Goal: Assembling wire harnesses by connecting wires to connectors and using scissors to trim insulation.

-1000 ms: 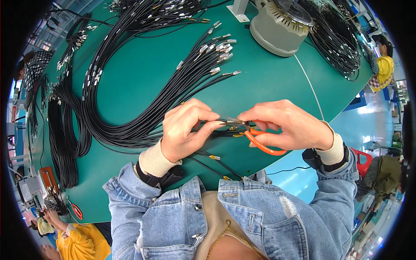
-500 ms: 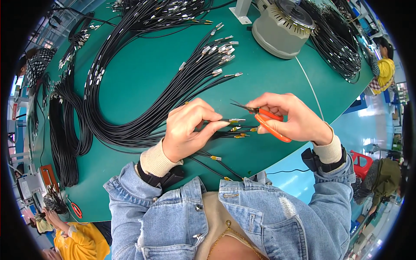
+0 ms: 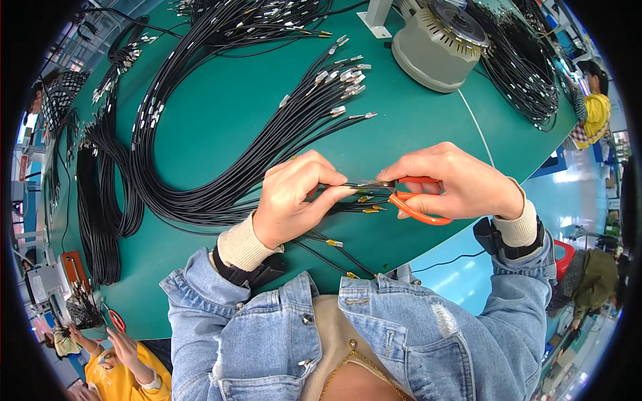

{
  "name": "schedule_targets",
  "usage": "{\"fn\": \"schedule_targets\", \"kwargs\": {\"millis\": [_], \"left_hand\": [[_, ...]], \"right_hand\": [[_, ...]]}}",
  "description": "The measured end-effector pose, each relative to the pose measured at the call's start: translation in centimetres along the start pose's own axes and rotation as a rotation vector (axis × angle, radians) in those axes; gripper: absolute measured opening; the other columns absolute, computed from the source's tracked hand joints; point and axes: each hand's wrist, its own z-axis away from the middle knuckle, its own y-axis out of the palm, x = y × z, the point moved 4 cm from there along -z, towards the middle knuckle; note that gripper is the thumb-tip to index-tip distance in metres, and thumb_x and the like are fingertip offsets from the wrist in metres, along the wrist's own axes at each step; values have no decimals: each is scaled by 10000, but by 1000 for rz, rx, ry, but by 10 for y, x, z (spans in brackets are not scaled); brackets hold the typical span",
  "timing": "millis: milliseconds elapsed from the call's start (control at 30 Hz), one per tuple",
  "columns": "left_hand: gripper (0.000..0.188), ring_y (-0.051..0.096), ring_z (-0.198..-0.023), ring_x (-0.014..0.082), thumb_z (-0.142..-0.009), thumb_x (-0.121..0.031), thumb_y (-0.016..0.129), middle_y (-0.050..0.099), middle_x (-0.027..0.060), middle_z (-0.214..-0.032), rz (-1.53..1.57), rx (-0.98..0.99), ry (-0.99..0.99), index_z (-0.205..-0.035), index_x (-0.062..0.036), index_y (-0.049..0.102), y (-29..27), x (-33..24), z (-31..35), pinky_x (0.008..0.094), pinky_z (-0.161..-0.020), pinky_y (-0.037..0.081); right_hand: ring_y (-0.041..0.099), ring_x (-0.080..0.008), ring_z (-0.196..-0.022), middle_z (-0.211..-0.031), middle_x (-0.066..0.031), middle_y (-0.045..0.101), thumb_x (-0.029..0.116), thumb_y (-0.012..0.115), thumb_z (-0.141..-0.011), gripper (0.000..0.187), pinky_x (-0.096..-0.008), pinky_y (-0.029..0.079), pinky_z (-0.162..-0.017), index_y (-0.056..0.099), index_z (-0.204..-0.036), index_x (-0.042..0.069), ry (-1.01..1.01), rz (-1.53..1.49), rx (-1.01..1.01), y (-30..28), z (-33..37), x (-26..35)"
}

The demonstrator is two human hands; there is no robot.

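Left fingers pinching black cable, orange-handled scissors within right fingers

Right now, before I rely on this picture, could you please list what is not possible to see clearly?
All in the head view:
Pinched part of the black cable: hidden by the left hand.
Part of the scissors: covered by the right hand.
Top of the grey machine: cut off by the upper edge.
Any print on the white tags: too small.
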Motion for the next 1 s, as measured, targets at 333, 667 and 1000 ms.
{"fn": "schedule_targets", "kwargs": {"millis": [333,667,1000], "left_hand": [[182,492,-493,117,-674,-24,756,586,44,-682,13,-42,-35,-750,-37,591,-2,0,-1,237,-407,358],[154,479,-517,73,-710,6,729,588,38,-709,57,-156,-141,-812,-17,616,-8,-2,-3,202,-434,358],[135,514,-565,73,-752,40,682,591,43,-724,69,-266,-125,-870,-1,630,-11,-8,-15,192,-478,390]], "right_hand": [[628,-182,-673,-811,-107,626,13,599,-768,366,-300,489,-631,560,-1132,6,222,-405,-277,5,15,-31],[593,-329,-811,-967,-136,614,53,602,-788,308,-347,481,-723,571,-1094,42,486,467,-484,3,45,-85],[584,-162,-780,-902,-68,613,78,597,-829,196,-276,463,-707,616,-1006,-4,236,-71,-728,12,15,-32]]}}
